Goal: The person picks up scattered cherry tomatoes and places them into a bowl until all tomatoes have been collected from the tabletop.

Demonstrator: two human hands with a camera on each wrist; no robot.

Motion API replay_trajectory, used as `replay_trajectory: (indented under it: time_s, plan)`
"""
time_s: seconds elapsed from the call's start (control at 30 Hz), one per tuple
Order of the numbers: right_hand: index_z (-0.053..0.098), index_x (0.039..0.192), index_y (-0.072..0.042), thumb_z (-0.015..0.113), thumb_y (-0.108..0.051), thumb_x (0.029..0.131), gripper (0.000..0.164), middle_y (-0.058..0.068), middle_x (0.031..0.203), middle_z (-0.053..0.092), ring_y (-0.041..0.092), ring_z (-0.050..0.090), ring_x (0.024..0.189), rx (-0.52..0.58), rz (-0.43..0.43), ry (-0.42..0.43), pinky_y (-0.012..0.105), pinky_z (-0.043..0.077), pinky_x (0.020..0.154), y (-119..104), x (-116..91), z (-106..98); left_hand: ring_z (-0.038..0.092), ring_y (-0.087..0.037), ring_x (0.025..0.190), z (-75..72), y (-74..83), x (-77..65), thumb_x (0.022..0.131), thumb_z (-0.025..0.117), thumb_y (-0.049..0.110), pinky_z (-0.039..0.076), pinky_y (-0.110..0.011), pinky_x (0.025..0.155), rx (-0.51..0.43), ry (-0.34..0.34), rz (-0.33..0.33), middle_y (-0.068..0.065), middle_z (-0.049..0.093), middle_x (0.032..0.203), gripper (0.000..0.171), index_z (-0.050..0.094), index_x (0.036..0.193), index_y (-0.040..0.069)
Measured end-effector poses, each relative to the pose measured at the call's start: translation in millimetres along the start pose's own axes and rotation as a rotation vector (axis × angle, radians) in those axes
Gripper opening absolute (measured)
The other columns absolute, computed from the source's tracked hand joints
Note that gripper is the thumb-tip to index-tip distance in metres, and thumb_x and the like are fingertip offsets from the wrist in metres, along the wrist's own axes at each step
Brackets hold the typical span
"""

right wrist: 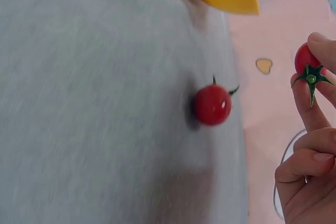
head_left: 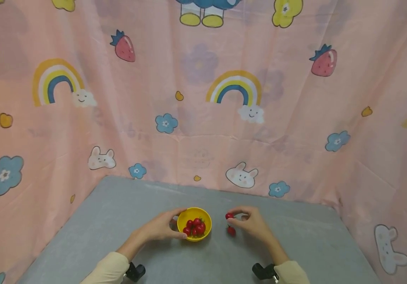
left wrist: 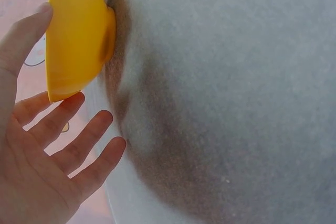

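Observation:
A small yellow bowl (head_left: 189, 214) with several red cherry tomatoes (head_left: 197, 227) in it stands on the grey table. My left hand (head_left: 158, 227) holds the bowl from its left side, thumb at the near rim and fingertips at the far side. In the left wrist view the ring and little fingers spread away from the bowl wall (left wrist: 79, 35). To the right of the bowl, my right hand (head_left: 254, 226) pinches one cherry tomato (right wrist: 304, 58) between thumb and index finger, its green stem showing. Another cherry tomato (head_left: 231, 231) lies on the table just below that hand's fingertips.
The grey table (head_left: 313, 244) reaches back to a pink patterned cloth (head_left: 175, 154) that hangs behind it and along both sides. A black wrist strap mount (head_left: 134, 272) sits on the left forearm, and a similar one (head_left: 264, 271) on the right.

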State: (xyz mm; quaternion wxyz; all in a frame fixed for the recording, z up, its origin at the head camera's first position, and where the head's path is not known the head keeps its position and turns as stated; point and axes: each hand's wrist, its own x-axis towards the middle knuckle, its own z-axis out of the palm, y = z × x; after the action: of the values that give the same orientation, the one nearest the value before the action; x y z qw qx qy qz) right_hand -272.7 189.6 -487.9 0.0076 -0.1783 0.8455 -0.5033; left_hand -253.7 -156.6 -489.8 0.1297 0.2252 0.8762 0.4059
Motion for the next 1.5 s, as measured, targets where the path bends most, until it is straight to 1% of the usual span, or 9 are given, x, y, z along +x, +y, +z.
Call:
replay_trajectory:
  time_s: [0.07, 0.2, 0.33, 0.43, 0.67, 0.87, 1.13, 1.37, 1.5]
  plan:
    - [0.078, 0.105, -0.012, 0.083, -0.026, 0.087, 0.022, -0.001, 0.101, 0.073, 0.023, 0.053, 0.078, -0.005, 0.003, -0.006, 0.023, 0.041, 0.061, -2.1, 2.0, 3.2, 0.061, -0.031, 0.114, 0.2, 0.4, 0.2, 0.086, 0.084, 0.033, 0.053, -0.048, 0.095, -0.002, -0.005, -0.002, -0.012, 0.053, 0.145, 0.082, 0.043, 0.153, 0.008]
    - [0.078, 0.104, -0.014, 0.084, -0.028, 0.087, 0.023, -0.001, 0.102, 0.072, 0.018, 0.047, 0.065, -0.015, -0.009, -0.001, 0.022, 0.038, 0.054, -5.0, 7.2, 9.4, 0.061, -0.031, 0.115, 0.4, 1.7, -0.3, 0.086, 0.084, 0.034, 0.053, -0.048, 0.095, 0.001, -0.001, -0.009, -0.012, 0.052, 0.145, 0.082, 0.043, 0.153, 0.008]
    - [0.078, 0.104, -0.014, 0.083, -0.026, 0.087, 0.021, -0.001, 0.102, 0.072, 0.013, 0.043, 0.059, 0.007, -0.035, -0.011, 0.020, 0.036, 0.051, -8.6, 11.1, 15.1, 0.061, -0.032, 0.115, 0.3, 2.8, -1.4, 0.085, 0.084, 0.034, 0.052, -0.050, 0.095, 0.010, 0.003, -0.016, -0.012, 0.053, 0.145, 0.082, 0.044, 0.153, 0.008]
    - [0.078, 0.104, -0.015, 0.083, -0.026, 0.088, 0.020, -0.001, 0.101, 0.072, 0.013, 0.039, 0.053, 0.015, -0.040, -0.024, 0.020, 0.035, 0.048, -11.3, 13.2, 19.7, 0.061, -0.032, 0.114, 0.4, 2.4, -1.6, 0.085, 0.084, 0.035, 0.052, -0.050, 0.095, 0.012, 0.003, -0.018, -0.012, 0.053, 0.144, 0.083, 0.044, 0.153, 0.008]
    - [0.079, 0.104, -0.015, 0.083, -0.025, 0.088, 0.020, -0.003, 0.100, 0.073, 0.012, 0.038, 0.053, 0.012, -0.060, -0.047, 0.020, 0.034, 0.049, -18.9, 19.7, 31.6, 0.061, -0.029, 0.113, -0.5, 1.0, -0.5, 0.086, 0.084, 0.035, 0.052, -0.049, 0.095, 0.012, 0.011, -0.012, -0.012, 0.053, 0.145, 0.082, 0.044, 0.153, 0.009]
    - [0.078, 0.106, -0.015, 0.082, -0.025, 0.089, 0.021, -0.002, 0.103, 0.072, 0.012, 0.037, 0.052, 0.036, -0.094, -0.074, 0.020, 0.036, 0.049, -23.3, 22.7, 41.6, 0.061, -0.030, 0.114, -0.5, 0.8, -0.7, 0.086, 0.083, 0.034, 0.053, -0.048, 0.095, 0.009, 0.007, -0.003, -0.013, 0.053, 0.145, 0.082, 0.044, 0.153, 0.007]
    - [0.078, 0.106, -0.017, 0.081, -0.026, 0.089, 0.020, -0.003, 0.103, 0.072, 0.011, 0.035, 0.051, 0.063, -0.099, -0.081, 0.020, 0.033, 0.049, -28.5, 26.3, 52.3, 0.061, -0.030, 0.113, 0.0, 1.0, -0.6, 0.086, 0.083, 0.034, 0.053, -0.048, 0.095, 0.015, 0.003, 0.001, -0.012, 0.053, 0.144, 0.082, 0.043, 0.153, 0.006]
    - [0.078, 0.107, -0.013, 0.082, -0.021, 0.089, 0.020, 0.001, 0.103, 0.072, 0.011, 0.035, 0.052, 0.124, -0.107, -0.112, 0.019, 0.031, 0.049, -27.1, 28.7, 59.4, 0.060, -0.031, 0.115, 0.1, 2.7, -1.1, 0.086, 0.084, 0.033, 0.053, -0.049, 0.095, 0.009, 0.007, -0.001, -0.012, 0.053, 0.144, 0.083, 0.043, 0.153, 0.006]
    - [0.077, 0.109, -0.008, 0.081, -0.018, 0.089, 0.023, 0.004, 0.104, 0.072, 0.012, 0.036, 0.053, 0.121, -0.118, -0.103, 0.019, 0.032, 0.049, -24.4, 28.8, 60.5, 0.060, -0.030, 0.115, -0.3, 2.6, -1.5, 0.086, 0.084, 0.033, 0.052, -0.049, 0.095, 0.007, 0.007, 0.006, -0.012, 0.054, 0.144, 0.083, 0.043, 0.153, 0.006]
